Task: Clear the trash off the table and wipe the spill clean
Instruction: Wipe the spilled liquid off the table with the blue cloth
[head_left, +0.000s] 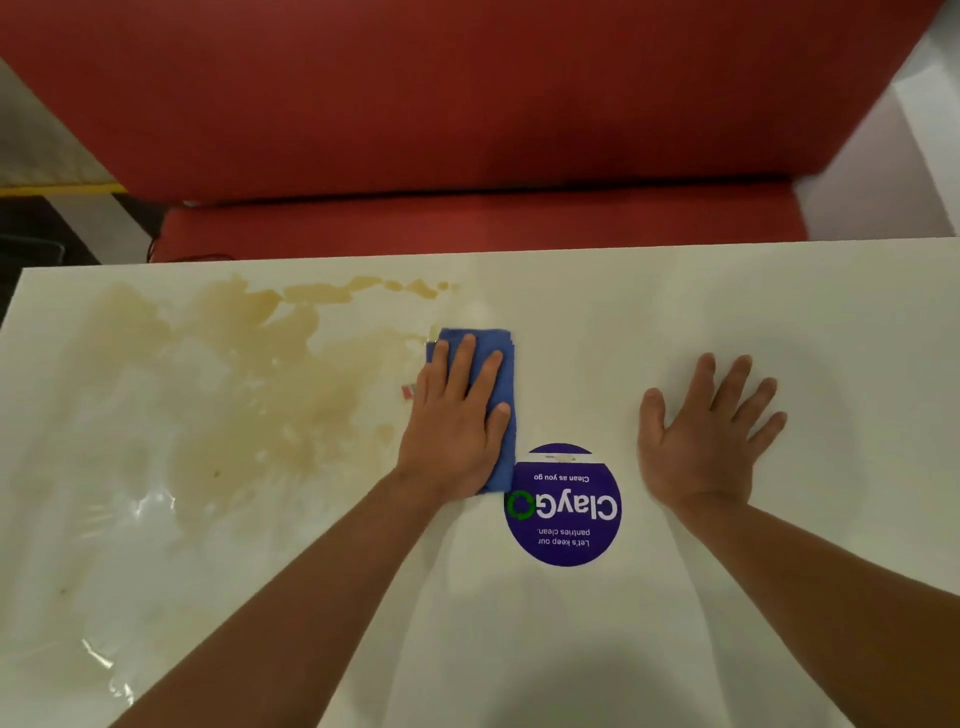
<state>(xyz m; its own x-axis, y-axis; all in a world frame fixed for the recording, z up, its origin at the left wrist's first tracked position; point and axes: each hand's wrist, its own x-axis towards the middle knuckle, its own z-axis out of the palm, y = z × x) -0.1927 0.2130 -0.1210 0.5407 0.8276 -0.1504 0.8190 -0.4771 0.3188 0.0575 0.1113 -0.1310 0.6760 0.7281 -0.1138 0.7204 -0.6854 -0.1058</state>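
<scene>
Both forearms reach in from the bottom edge over the white counter (571, 649), 1 on each side of a round purple "ClayGo" sticker (563, 506) that reads upside down from this view. On the sticker's far left, the left hand (457, 415) lies flat on a folded blue cloth (501, 364), fingers straight and pressing it down rather than curled round it — so its grip counts as released, a flat-palmed push. Well apart to the right, the right hand (711, 431) rests palm-down on bare counter with fingers spread, holding nothing.

Just left of the cloth, the spill (234, 395) spreads as a wide tan, wet-looking film across most of the counter's left half, with a thin line of droplets near the far edge. A small red-and-white scrap (409, 391) sits beside the left hand's thumb side; what it is I cannot tell.

As for progress, no obvious trash shows on the counter apart from that scrap, so clearing looks mostly done. Wiping seems barely started — the cloth sits at the spill's right margin and nearly all of the stain is left to clean. Beyond the counter stands a red bench seat (467, 130).
</scene>
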